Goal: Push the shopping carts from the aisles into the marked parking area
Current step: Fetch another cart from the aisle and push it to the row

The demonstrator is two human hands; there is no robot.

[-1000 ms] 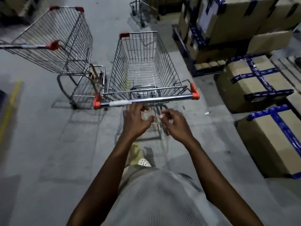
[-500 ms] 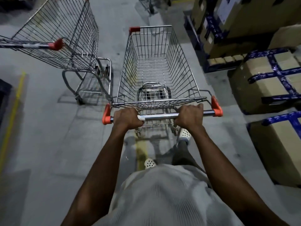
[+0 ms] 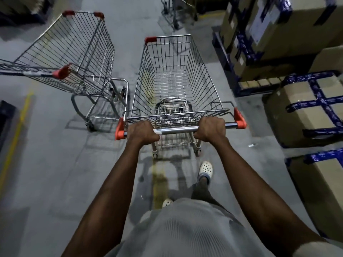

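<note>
Left hand (image 3: 142, 132) and right hand (image 3: 210, 129) are both clenched round the chrome handle bar (image 3: 178, 129) of the shopping cart (image 3: 202, 75); left sits next to the bar's left red end cap (image 3: 119, 129), right just short of the right cap (image 3: 239, 119); knuckles up, arms stretched forward.

The cart is directly ahead of the hands, basket running away from them down the aisle; through the basket wire only the lower rack (image 3: 171, 106) and the grey floor (image 3: 55, 173) show.

Second cart (image 3: 74, 52) stands ahead-left of the left hand, angled; its lower frame is just beside the held cart's left rear corner, can't tell if touching; its handle (image 3: 33, 73) sticks out far left; only floor shows through its wire too.

Right of the right hand: cardboard boxes (image 3: 304, 115) bound with blue strapping, on the floor near the cart's right side; ahead-right of them, a taller stack of boxes (image 3: 278, 25).

Far ahead of the hands: another trolley frame (image 3: 174, 13), partly cut off by the frame edge.

Yellow floor line (image 3: 16, 130) runs well left of the left hand; a worn yellow stripe (image 3: 158, 184) runs below the hands, behind the cart.

White perforated shoe (image 3: 205, 168) is below the right hand, forward of the other shoe (image 3: 167, 202); a small white scrap (image 3: 252, 145) lies on the floor to the right.
</note>
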